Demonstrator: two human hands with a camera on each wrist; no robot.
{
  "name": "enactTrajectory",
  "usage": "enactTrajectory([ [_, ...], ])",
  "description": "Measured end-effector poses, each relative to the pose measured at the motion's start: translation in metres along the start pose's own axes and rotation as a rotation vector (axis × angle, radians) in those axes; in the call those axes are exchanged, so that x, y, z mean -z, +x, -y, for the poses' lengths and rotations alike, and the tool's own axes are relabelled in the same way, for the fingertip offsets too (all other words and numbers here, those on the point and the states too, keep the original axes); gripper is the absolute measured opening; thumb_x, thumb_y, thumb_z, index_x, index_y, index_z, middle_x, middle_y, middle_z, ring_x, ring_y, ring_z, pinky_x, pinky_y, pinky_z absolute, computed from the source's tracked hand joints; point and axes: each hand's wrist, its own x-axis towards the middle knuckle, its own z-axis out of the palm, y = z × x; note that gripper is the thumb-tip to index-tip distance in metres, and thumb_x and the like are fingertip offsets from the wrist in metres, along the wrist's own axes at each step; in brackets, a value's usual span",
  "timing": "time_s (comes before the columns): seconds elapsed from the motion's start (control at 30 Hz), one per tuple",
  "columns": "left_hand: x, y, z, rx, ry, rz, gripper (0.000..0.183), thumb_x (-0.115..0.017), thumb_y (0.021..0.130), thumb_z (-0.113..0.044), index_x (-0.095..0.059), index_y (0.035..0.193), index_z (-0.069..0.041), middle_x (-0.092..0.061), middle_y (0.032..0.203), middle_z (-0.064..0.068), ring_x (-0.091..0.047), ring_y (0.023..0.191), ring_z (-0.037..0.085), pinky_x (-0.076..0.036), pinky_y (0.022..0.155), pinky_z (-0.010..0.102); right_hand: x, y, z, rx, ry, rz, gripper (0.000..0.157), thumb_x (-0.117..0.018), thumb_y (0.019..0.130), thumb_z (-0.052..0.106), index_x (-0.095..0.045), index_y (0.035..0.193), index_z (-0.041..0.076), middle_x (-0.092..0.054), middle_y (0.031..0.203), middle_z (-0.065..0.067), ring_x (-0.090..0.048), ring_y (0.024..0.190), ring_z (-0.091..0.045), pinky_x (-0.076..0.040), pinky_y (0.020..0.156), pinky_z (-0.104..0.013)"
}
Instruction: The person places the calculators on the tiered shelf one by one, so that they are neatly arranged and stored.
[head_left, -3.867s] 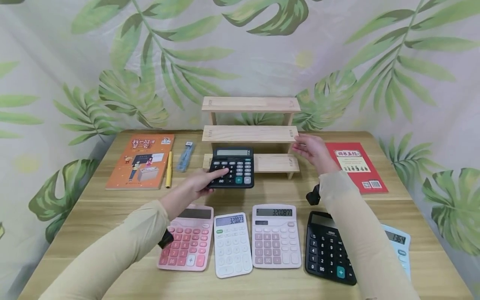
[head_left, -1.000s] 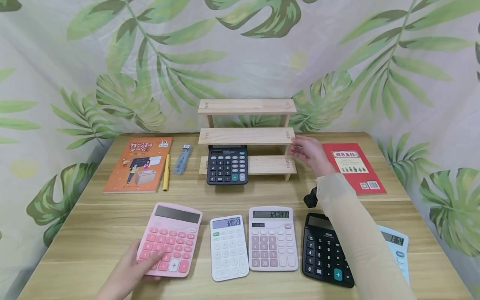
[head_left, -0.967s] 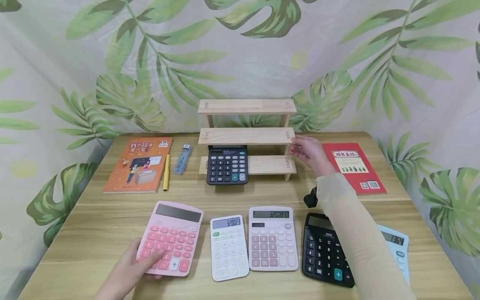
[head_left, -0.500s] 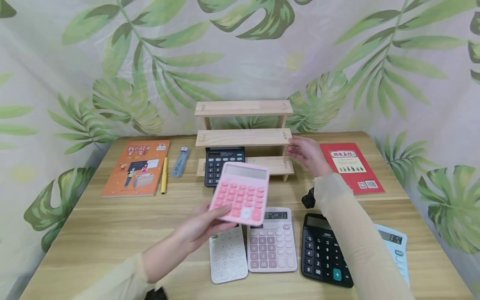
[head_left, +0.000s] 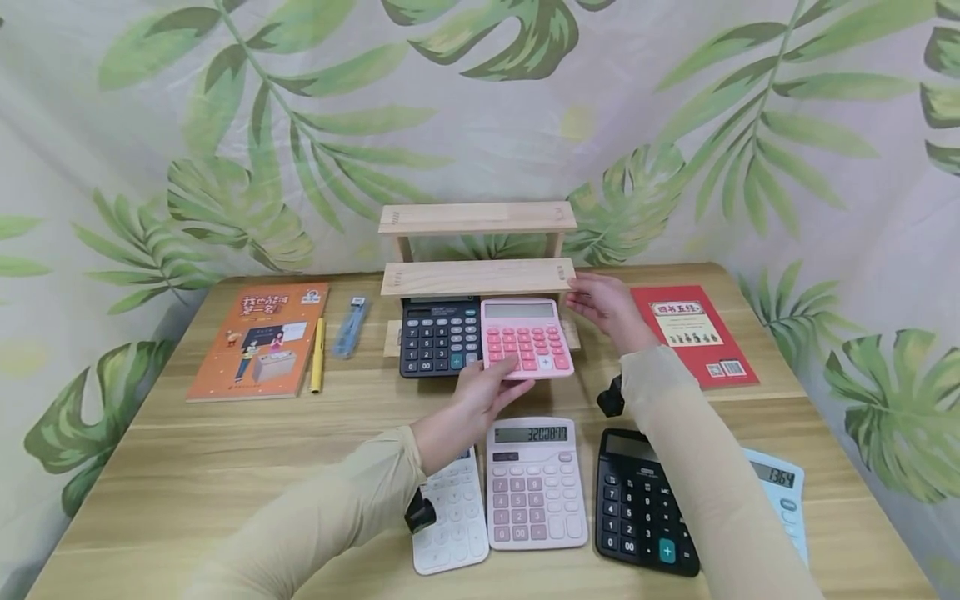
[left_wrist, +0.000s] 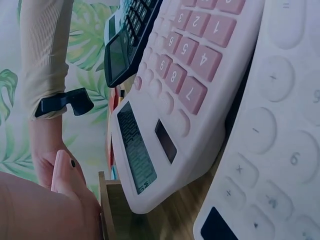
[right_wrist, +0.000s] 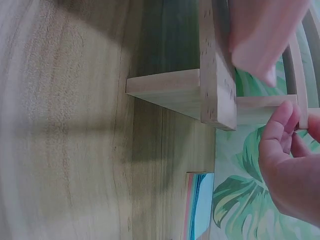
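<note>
My left hand [head_left: 483, 392] holds a pink calculator [head_left: 528, 329] by its lower left edge, thumb over the keys and fingers beneath. The calculator leans at the lowest tier of a three-tier wooden display shelf [head_left: 480, 277], its top end just below the middle board. Left of it, close alongside, a black calculator [head_left: 441, 340] leans on the same tier. My right hand [head_left: 611, 310] pinches the right end of the middle board; in the right wrist view its curled fingers [right_wrist: 274, 132] meet at the board's end. The left wrist view shows only part of my left hand [left_wrist: 55, 210].
Nearer me lie a white calculator [head_left: 450, 521], a pale pink calculator [head_left: 536, 487], a larger black calculator [head_left: 637, 500] and a light blue calculator [head_left: 783, 492], partly behind my right sleeve. An orange book [head_left: 258, 342], yellow pen [head_left: 318, 357] and blue packet [head_left: 349, 327] lie left; a red book [head_left: 693, 333] right.
My left hand let go of the black calculator on the lowest tier, picked up the pink calculator from the front row and carried it beside the black one. My right hand stayed at the shelf.
</note>
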Motion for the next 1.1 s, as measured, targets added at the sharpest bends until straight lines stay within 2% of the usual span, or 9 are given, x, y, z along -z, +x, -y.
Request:
enactTrajectory([
  [0.3,-0.009,0.006,0.006,-0.013,-0.095,-0.008,0.04,-0.053,0.091,-0.006,-0.045,0.131,-0.007,-0.056,0.127,0.016,-0.058,0.115,0.028,-0.056,0.086,0.029,0.0,0.003,-0.002,-0.006,0.037,0.019,0.05,-0.056,0.09,0.006,-0.041,0.137,0.002,-0.064,0.076,0.002,-0.061,0.075,-0.009,-0.055,0.079,-0.019],
  [0.47,-0.012,0.007,0.011,-0.016,-0.158,0.012,0.05,-0.049,0.086,0.007,-0.043,0.134,-0.007,-0.052,0.132,0.019,-0.054,0.119,0.032,-0.053,0.093,0.034,0.0,0.003,-0.003,-0.007,0.039,0.012,0.049,-0.056,0.09,0.006,-0.043,0.136,0.002,-0.065,0.074,0.002,-0.06,0.074,-0.009,-0.055,0.079,-0.02],
  [0.63,-0.012,0.012,0.015,-0.008,-0.151,-0.012,0.048,-0.051,0.086,0.009,-0.046,0.131,-0.003,-0.053,0.129,0.022,-0.057,0.116,0.032,-0.055,0.09,0.031,0.003,0.001,-0.003,-0.011,0.043,0.008,0.049,-0.057,0.09,0.007,-0.042,0.137,0.003,-0.064,0.078,0.002,-0.061,0.079,-0.011,-0.055,0.084,-0.021],
  [0.83,-0.011,0.018,0.015,0.049,-0.12,-0.003,0.04,-0.052,0.09,-0.001,-0.047,0.13,-0.002,-0.055,0.126,0.023,-0.057,0.115,0.034,-0.057,0.085,0.029,0.007,0.0,-0.002,-0.006,0.042,0.006,0.05,-0.056,0.09,0.006,-0.041,0.137,0.003,-0.065,0.077,0.002,-0.062,0.079,-0.01,-0.053,0.09,-0.023],
  [1.0,-0.008,0.024,0.014,0.13,-0.13,0.028,0.037,-0.051,0.094,-0.009,-0.047,0.129,-0.001,-0.054,0.126,0.026,-0.055,0.118,0.033,-0.053,0.094,0.032,0.005,0.001,-0.001,0.005,0.041,0.003,0.048,-0.057,0.09,0.007,-0.043,0.136,0.003,-0.066,0.077,0.001,-0.063,0.079,-0.011,-0.052,0.093,-0.025],
  [1.1,-0.004,0.028,0.013,0.185,-0.118,0.034,0.035,-0.05,0.095,-0.016,-0.048,0.127,-0.003,-0.058,0.119,0.023,-0.062,0.104,0.027,-0.055,0.088,0.027,0.003,0.002,0.0,0.003,0.043,0.006,0.048,-0.058,0.089,0.007,-0.044,0.136,0.004,-0.066,0.079,0.001,-0.062,0.081,-0.012,-0.052,0.094,-0.026],
])
